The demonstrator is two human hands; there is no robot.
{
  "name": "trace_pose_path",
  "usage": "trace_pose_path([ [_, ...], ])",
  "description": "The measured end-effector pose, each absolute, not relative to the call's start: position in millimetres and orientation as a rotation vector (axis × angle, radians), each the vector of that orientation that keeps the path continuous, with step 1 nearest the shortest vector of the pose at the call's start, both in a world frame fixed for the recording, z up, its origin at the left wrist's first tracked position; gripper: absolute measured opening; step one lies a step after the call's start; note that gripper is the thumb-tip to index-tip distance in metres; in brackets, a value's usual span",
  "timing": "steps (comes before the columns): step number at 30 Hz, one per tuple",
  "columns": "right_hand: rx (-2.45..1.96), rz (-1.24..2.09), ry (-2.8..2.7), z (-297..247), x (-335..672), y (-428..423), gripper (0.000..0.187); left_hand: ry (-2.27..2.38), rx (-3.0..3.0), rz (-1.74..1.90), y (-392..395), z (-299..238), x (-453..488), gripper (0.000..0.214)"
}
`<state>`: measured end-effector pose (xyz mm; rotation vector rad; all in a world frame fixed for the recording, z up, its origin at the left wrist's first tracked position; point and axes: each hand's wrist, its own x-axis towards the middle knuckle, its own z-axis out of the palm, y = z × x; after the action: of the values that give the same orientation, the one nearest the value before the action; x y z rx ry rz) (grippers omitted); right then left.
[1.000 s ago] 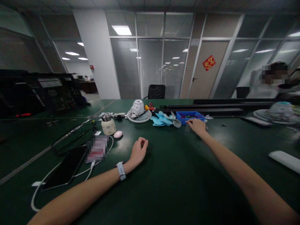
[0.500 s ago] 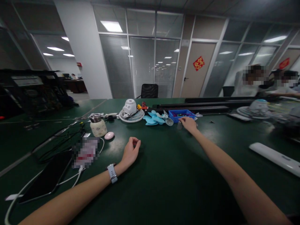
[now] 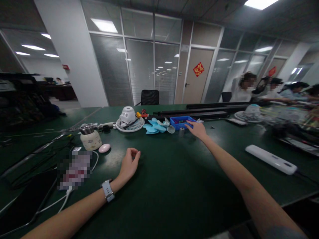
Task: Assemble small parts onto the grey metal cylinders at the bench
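My right hand [image 3: 198, 129] is over the table at the front right of a blue tray [image 3: 178, 126] with small parts in it. Its thumb and forefinger are apart, with nothing seen between them. Just left of the fingertips, a small grey metal cylinder [image 3: 181, 132] stands upright on the table, apart from the hand. My left hand [image 3: 129, 165] rests on the tabletop, fingers curled toward the thumb; whether anything is inside is hidden. Light blue fan blades [image 3: 156, 126] and a clear plastic cup-like piece [image 3: 170, 129] lie left of the tray.
A white fan base with its grille [image 3: 130, 124] sits behind. Left are a cream bottle [image 3: 91, 139], a pink oval object [image 3: 104, 148], a cabled phone [image 3: 27, 202]. On the right lies a white power strip [image 3: 270, 159]. Several people sit at the far right.
My right hand has let go of the metal cylinder, which now stands beside its fingertips. The view has turned right, so the scene shifts left. My left hand keeps its curled pose.
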<state>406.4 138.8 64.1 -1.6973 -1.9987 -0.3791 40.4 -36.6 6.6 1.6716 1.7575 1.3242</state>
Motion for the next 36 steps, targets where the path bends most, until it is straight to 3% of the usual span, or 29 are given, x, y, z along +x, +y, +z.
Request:
trace_pose_path([
  [6,-1.650,-0.050,-1.983,34,470,133,0.077,1.796,1.672,1.317,-33,5,40,0.032],
  [10,-1.607,0.290,-1.768,19,469,145,0.063,1.812,1.665,1.320,-33,4,39,0.032],
  [15,-1.582,0.300,-1.660,21,449,145,0.043,1.802,1.668,1.335,-35,4,38,0.031],
  [24,-0.898,0.832,-2.089,39,312,35,0.047,1.695,1.803,1.362,-42,11,45,0.026],
  [29,-0.768,0.858,-2.111,28,254,11,0.046,1.600,1.904,1.471,-51,17,48,0.036],
  [36,-0.732,0.839,-2.074,5,249,19,0.043,1.473,2.017,1.454,-39,31,73,0.054],
])
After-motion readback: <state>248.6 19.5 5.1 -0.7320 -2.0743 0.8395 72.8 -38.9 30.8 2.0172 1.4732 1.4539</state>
